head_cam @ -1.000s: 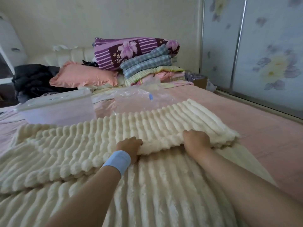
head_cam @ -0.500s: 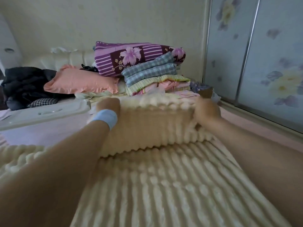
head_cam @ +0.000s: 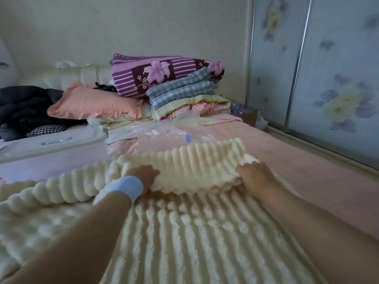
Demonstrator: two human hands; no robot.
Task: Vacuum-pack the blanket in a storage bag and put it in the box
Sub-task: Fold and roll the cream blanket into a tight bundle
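Note:
A cream ribbed fleece blanket (head_cam: 184, 232) lies spread over the pink bed in front of me, with its far part folded back toward me as a thick layer. My left hand (head_cam: 141, 177), with a light blue wristband, grips the near edge of that folded layer. My right hand (head_cam: 254, 177) grips the same edge further right. A clear plastic storage bag (head_cam: 172, 130) with a blue valve lies crumpled on the bed just beyond the fold. A translucent plastic box with a white lid (head_cam: 51, 142) stands at the left.
A stack of folded quilts (head_cam: 170, 83) and a pink pillow (head_cam: 92, 103) lie at the head of the bed. Dark clothes (head_cam: 22, 105) are heaped at the far left. Floral sliding wardrobe doors (head_cam: 328, 68) run along the right side.
Both hands lifted the blanket's folded edge up high half a second ago, and have now brought it back down onto the blanket, still gripping it.

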